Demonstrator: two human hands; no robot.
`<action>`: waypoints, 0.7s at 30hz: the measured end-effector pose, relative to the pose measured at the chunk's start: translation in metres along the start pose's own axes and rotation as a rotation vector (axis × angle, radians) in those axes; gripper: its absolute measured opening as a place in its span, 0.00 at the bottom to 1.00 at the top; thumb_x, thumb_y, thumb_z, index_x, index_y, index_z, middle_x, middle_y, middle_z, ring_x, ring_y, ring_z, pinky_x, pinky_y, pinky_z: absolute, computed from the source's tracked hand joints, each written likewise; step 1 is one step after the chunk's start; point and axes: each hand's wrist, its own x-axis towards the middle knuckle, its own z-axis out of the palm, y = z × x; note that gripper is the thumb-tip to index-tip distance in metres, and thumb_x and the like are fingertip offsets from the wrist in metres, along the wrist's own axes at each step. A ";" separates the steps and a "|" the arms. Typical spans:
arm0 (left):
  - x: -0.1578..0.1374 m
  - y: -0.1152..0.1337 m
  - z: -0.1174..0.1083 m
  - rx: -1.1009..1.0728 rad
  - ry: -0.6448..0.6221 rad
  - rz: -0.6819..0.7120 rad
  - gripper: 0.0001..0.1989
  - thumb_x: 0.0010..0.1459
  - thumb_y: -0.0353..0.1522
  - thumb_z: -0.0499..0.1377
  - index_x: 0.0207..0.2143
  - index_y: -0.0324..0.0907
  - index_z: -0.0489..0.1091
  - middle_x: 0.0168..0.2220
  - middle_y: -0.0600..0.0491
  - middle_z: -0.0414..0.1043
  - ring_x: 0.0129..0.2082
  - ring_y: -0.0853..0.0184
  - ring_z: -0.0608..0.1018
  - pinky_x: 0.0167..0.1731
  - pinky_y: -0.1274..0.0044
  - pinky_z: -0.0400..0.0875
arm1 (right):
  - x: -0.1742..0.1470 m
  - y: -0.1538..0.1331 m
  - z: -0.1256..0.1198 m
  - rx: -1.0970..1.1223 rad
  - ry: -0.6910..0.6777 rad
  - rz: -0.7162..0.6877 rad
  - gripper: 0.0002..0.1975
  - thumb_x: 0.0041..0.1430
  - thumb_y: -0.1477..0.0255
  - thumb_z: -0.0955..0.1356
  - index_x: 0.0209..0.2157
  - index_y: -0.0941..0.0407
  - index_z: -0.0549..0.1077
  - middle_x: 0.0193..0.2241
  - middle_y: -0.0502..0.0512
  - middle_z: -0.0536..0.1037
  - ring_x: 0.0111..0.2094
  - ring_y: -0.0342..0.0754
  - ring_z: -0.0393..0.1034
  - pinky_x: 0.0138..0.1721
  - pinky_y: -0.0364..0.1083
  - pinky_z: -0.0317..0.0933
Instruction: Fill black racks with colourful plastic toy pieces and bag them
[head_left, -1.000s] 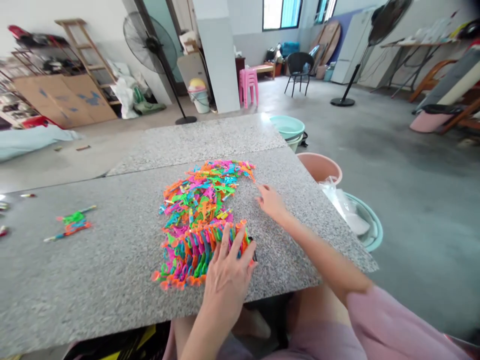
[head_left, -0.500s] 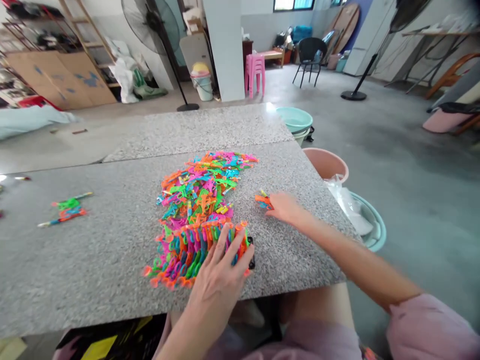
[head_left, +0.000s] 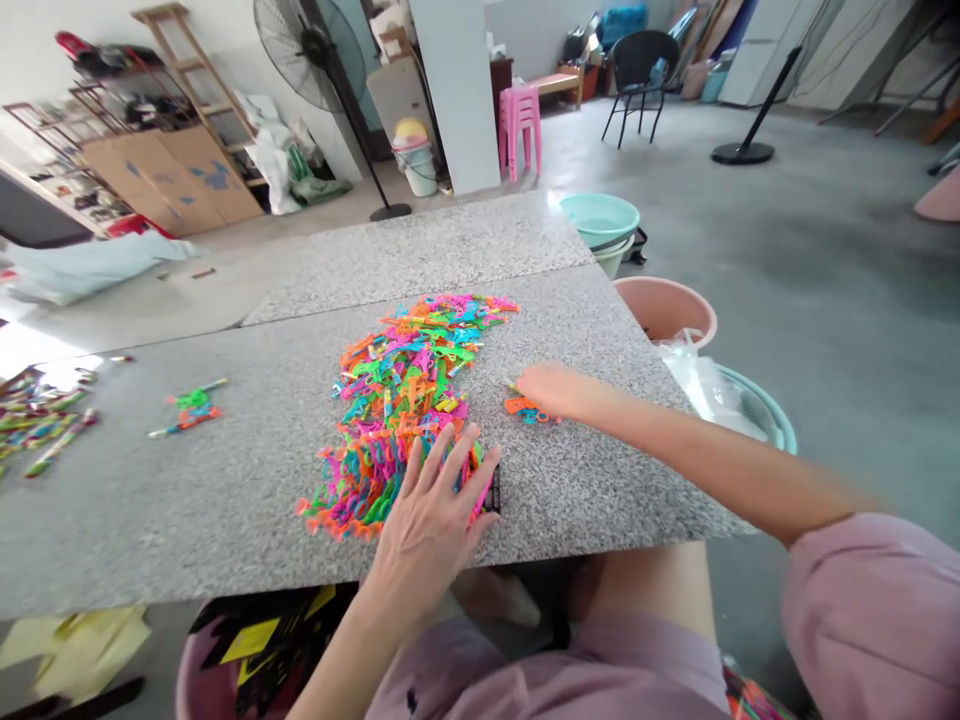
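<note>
My left hand [head_left: 431, 515] lies with fingers spread over a tight row of small bright plastic toy pieces [head_left: 352, 490], stacked side by side near the table's front edge. A black rack-like edge [head_left: 493, 490] shows at the row's right end. Behind the row spreads a loose heap of similar pistol-shaped toy pieces [head_left: 420, 360] in orange, green, pink and blue. My right hand [head_left: 555, 390] is to the right of the heap, its fingers closed and mostly hidden. A yellowish tip pokes out at its fingers. Orange and blue pieces [head_left: 525, 408] lie just beneath it on the table.
The speckled stone table [head_left: 600, 490] carries a few toy pieces [head_left: 195, 405] on the left and a pile of coloured sticks [head_left: 45, 425] farther left. Basins [head_left: 664, 310] stand along its right side. A pink tub [head_left: 191, 665] with black-and-yellow packaging sits below the front edge.
My right hand has shifted slightly and now hovers over the orange and blue pieces that were at its fingertips. My left hand stays on the row. The view has turned somewhat left.
</note>
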 end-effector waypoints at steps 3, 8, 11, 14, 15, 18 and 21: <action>0.000 -0.003 0.003 0.016 -0.027 0.011 0.24 0.61 0.36 0.60 0.59 0.43 0.64 0.68 0.45 0.47 0.69 0.51 0.48 0.63 0.57 0.56 | 0.007 0.015 0.001 -0.300 -0.038 -0.381 0.08 0.62 0.81 0.65 0.36 0.59 0.75 0.41 0.62 0.77 0.39 0.50 0.71 0.34 0.44 0.61; -0.001 -0.003 0.004 0.020 -0.035 0.005 0.22 0.62 0.36 0.59 0.58 0.41 0.66 0.69 0.45 0.46 0.69 0.51 0.48 0.63 0.59 0.57 | -0.005 0.051 0.002 -0.339 -0.101 -0.581 0.09 0.62 0.81 0.62 0.33 0.61 0.73 0.38 0.60 0.74 0.40 0.50 0.68 0.37 0.45 0.62; -0.001 -0.003 0.004 0.004 -0.036 -0.002 0.22 0.61 0.37 0.59 0.57 0.43 0.66 0.69 0.47 0.44 0.68 0.51 0.48 0.63 0.59 0.57 | -0.035 0.051 0.007 0.014 0.074 -0.301 0.06 0.60 0.80 0.63 0.36 0.60 0.71 0.35 0.56 0.72 0.36 0.47 0.67 0.37 0.44 0.61; -0.001 -0.004 0.003 -0.022 -0.030 0.005 0.22 0.61 0.37 0.60 0.57 0.46 0.67 0.70 0.49 0.41 0.69 0.49 0.47 0.62 0.57 0.58 | -0.068 0.030 0.021 0.533 0.090 0.001 0.04 0.58 0.75 0.64 0.37 0.57 0.68 0.27 0.49 0.69 0.27 0.43 0.64 0.30 0.41 0.59; -0.001 -0.004 0.003 -0.026 -0.031 0.007 0.22 0.61 0.38 0.60 0.57 0.47 0.67 0.70 0.49 0.40 0.69 0.48 0.46 0.62 0.57 0.58 | -0.077 0.021 0.027 0.678 0.067 0.055 0.04 0.58 0.73 0.65 0.36 0.57 0.68 0.25 0.47 0.68 0.25 0.42 0.62 0.28 0.40 0.57; -0.002 -0.003 0.001 -0.030 -0.045 -0.001 0.21 0.60 0.36 0.60 0.56 0.47 0.68 0.70 0.50 0.42 0.69 0.47 0.45 0.62 0.57 0.59 | -0.090 0.000 0.041 0.891 0.048 0.133 0.10 0.55 0.65 0.68 0.32 0.56 0.66 0.21 0.44 0.64 0.22 0.41 0.57 0.24 0.40 0.53; -0.002 -0.001 -0.001 -0.039 -0.070 -0.019 0.19 0.61 0.34 0.60 0.55 0.45 0.69 0.69 0.49 0.44 0.69 0.48 0.45 0.62 0.57 0.59 | -0.089 -0.007 0.047 0.810 0.091 0.226 0.09 0.55 0.66 0.68 0.30 0.56 0.66 0.20 0.44 0.62 0.21 0.41 0.56 0.24 0.41 0.51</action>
